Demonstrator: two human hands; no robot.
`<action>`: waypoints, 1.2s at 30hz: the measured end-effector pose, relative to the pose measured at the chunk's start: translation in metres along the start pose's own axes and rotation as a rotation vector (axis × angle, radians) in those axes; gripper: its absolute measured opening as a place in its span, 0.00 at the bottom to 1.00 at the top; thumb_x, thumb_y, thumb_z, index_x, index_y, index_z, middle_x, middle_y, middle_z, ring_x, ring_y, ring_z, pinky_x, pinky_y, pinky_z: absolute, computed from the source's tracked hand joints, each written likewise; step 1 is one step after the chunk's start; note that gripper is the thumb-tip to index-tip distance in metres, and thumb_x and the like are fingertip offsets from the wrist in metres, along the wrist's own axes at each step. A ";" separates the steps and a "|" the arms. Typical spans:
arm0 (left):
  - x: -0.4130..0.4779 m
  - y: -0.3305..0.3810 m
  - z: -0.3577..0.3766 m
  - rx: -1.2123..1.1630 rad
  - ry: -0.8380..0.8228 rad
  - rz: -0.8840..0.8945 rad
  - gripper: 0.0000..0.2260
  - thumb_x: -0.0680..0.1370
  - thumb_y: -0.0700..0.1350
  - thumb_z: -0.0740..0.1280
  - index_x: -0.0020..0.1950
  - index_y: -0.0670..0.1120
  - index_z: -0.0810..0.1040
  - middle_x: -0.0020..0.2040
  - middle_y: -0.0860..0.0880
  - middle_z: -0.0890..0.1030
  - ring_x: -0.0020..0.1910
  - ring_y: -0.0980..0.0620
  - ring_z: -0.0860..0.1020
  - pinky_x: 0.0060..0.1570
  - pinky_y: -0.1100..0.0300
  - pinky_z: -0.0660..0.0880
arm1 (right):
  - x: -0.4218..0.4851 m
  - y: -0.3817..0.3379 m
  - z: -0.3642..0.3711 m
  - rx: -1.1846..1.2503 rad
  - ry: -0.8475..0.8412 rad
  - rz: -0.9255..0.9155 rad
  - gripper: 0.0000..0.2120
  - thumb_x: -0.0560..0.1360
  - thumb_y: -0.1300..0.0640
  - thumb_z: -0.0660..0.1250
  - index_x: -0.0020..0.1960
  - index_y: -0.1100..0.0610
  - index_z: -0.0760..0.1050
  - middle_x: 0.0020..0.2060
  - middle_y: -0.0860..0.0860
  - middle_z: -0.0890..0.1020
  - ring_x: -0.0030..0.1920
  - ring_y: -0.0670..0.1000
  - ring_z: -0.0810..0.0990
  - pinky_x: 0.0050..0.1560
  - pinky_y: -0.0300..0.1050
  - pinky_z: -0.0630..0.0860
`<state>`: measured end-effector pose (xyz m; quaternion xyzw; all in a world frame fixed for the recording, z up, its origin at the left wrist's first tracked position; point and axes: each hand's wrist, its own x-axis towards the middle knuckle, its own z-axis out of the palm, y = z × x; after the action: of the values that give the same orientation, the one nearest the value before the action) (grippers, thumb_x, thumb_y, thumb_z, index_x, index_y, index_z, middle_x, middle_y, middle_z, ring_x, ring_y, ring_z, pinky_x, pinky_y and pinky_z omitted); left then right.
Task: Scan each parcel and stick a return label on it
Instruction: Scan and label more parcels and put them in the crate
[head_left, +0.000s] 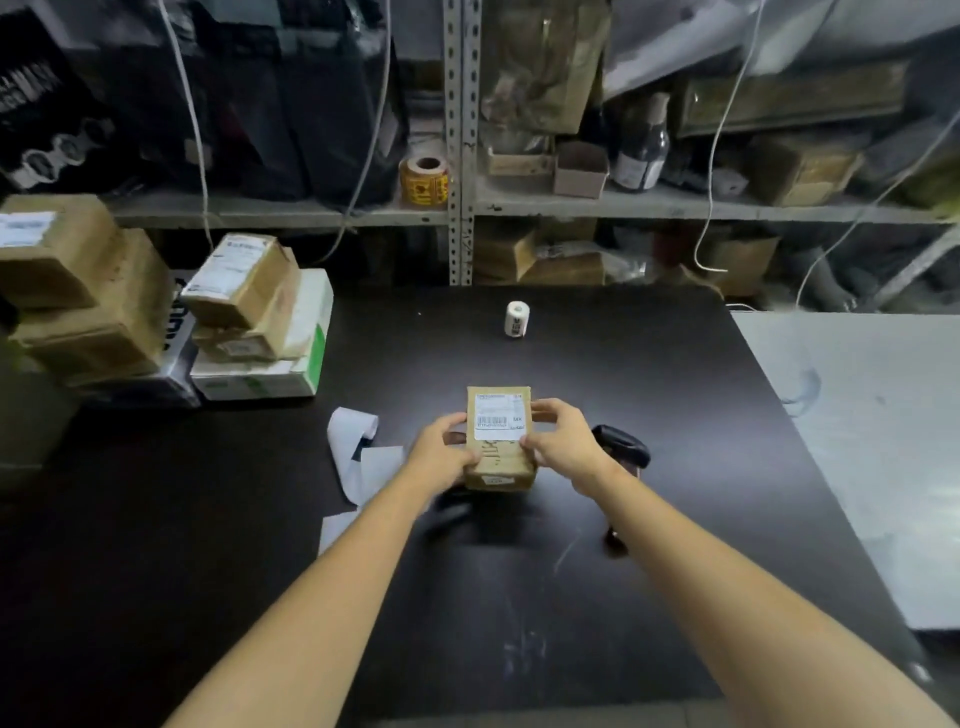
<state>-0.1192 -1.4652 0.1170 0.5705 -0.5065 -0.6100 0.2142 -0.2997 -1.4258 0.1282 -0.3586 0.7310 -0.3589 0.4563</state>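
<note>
Dark table (649, 364) fills the middle of the frame, with cluttered metal shelving (460, 208) behind. At frame centre a small cardboard parcel (498, 457) sits lengthwise between both hands, its printed label (500, 418) facing up. The left hand (441, 449) grips the parcel's left edge with its fingers curled round the side, and the right hand (563, 441) holds the right edge the same way. Whether the parcel rests on the table or is just off it cannot be told.

Judgement: a stiff-sided box, probably light, that one hand could manage. Holding it by the long sides keeps the barcode uncovered.

A black scanner (621, 447) lies just right of the right hand. A white label roll (517, 319) stands further up the frame. More parcels (244, 291) are stacked at the left.
</note>
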 end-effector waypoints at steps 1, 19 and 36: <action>-0.001 -0.007 0.006 -0.009 0.003 -0.008 0.26 0.74 0.32 0.69 0.68 0.51 0.74 0.58 0.47 0.80 0.54 0.48 0.80 0.50 0.53 0.81 | 0.001 0.009 -0.002 -0.009 -0.006 0.006 0.22 0.74 0.70 0.68 0.66 0.56 0.72 0.60 0.48 0.78 0.59 0.51 0.79 0.55 0.52 0.82; 0.011 -0.031 0.021 0.126 0.000 -0.068 0.27 0.74 0.35 0.71 0.69 0.53 0.69 0.63 0.48 0.76 0.61 0.48 0.76 0.59 0.49 0.78 | 0.002 0.040 -0.051 -0.478 0.327 -0.019 0.18 0.76 0.57 0.67 0.66 0.57 0.74 0.61 0.55 0.77 0.58 0.57 0.78 0.57 0.47 0.74; 0.012 -0.040 0.022 0.130 -0.007 -0.027 0.27 0.76 0.37 0.70 0.71 0.53 0.67 0.59 0.54 0.73 0.56 0.55 0.73 0.40 0.67 0.74 | -0.018 0.080 -0.052 -0.236 0.372 0.395 0.13 0.70 0.65 0.69 0.54 0.65 0.77 0.56 0.61 0.78 0.52 0.63 0.80 0.53 0.56 0.80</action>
<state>-0.1297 -1.4514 0.0732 0.5880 -0.5380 -0.5805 0.1669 -0.3580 -1.3615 0.0849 -0.1879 0.8944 -0.2352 0.3307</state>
